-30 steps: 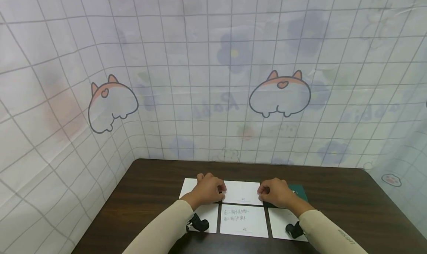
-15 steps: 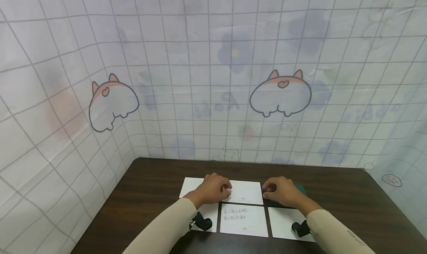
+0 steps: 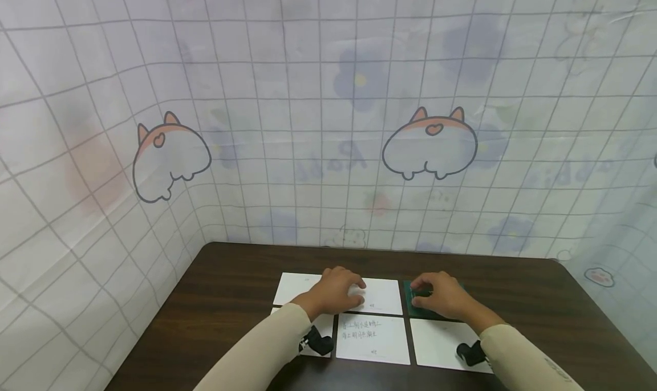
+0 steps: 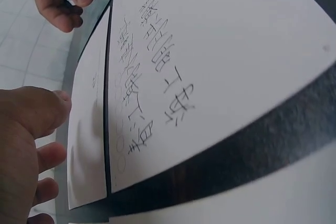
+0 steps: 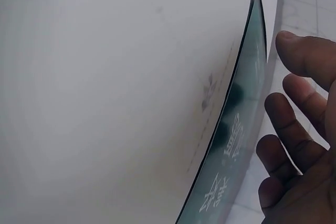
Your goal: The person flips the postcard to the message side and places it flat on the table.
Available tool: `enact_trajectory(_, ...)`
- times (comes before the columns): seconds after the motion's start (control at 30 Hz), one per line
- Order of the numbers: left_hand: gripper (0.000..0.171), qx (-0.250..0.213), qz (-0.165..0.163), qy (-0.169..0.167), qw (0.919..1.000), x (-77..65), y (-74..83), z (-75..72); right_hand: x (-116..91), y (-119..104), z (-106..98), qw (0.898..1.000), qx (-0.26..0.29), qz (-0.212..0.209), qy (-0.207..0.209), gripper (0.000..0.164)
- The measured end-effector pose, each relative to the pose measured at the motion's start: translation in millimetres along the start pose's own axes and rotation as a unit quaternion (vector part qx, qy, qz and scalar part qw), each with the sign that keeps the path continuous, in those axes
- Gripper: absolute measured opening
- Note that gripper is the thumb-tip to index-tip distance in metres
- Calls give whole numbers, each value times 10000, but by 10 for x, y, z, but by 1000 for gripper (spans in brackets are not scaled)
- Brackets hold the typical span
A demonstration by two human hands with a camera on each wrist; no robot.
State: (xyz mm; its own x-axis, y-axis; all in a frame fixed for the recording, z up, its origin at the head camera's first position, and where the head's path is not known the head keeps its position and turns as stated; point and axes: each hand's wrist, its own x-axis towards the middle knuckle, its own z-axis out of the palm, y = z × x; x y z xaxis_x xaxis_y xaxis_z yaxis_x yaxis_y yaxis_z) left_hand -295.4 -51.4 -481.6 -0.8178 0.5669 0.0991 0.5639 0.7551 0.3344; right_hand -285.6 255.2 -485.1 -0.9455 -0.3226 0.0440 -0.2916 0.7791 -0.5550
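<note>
My left hand (image 3: 335, 291) hovers over the blank-looking white card (image 3: 385, 294) in the middle of the back row. Its thumb and fingers are apart, with nothing between them. At the back right, my right hand (image 3: 442, 295) is over a dark green card (image 3: 422, 314), partly hiding it; the thumb is spread from the fingers. White print shows on this green card (image 5: 226, 156) in the right wrist view. Nearer me lies a white card (image 3: 373, 345) with handwritten characters. Whether either hand touches a card is hard to tell.
A white card (image 3: 297, 288) lies at the back left, another white card (image 3: 324, 324) at the front left, and a third white card (image 3: 436, 339) at the front right. They form two rows on the dark wooden table (image 3: 236, 300). A patterned curtain (image 3: 318, 123) hangs behind.
Both hands have shifted right. My left hand's fingers have spread wider over the middle back card. The right hand has left that card's right edge and is now over the green card.
</note>
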Motion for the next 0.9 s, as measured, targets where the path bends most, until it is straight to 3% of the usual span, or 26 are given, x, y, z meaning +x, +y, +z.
enact_trajectory(0.37,41,229,95,-11,9997,70,144,52,-64,119,-72,10000,-47,29,-59,43)
enact_trajectory(0.9,43,335,72,-190,9992,144,273,101,-158,242,-193,9999,-116,-55,-63,54)
